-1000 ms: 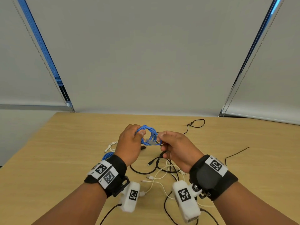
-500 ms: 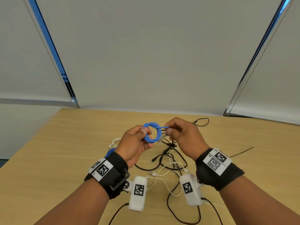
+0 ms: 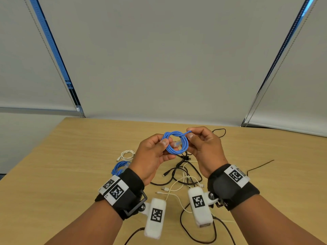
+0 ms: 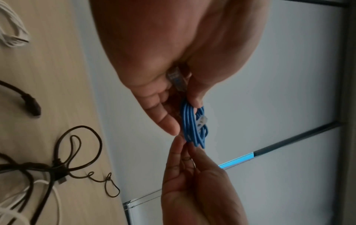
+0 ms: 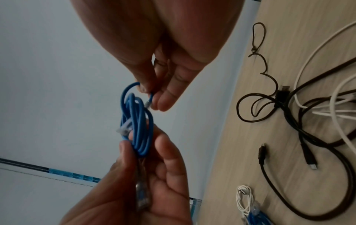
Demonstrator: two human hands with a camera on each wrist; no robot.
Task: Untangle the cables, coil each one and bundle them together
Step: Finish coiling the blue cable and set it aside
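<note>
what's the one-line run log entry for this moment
step: coiling blue cable | left hand: grips coil | right hand: pinches cable end | table: black and white cables still tangled

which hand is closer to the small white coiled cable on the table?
Left. The left hand is just right of the white coiled cable; the right hand is farther right, beyond the blue coil.

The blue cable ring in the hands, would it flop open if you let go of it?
Probably a bit. The blue cable coil keeps a round shape while only pinched by the left hand and right hand, so it looks springy. Its end is untied, so loops may loosen. It seems light.
</note>
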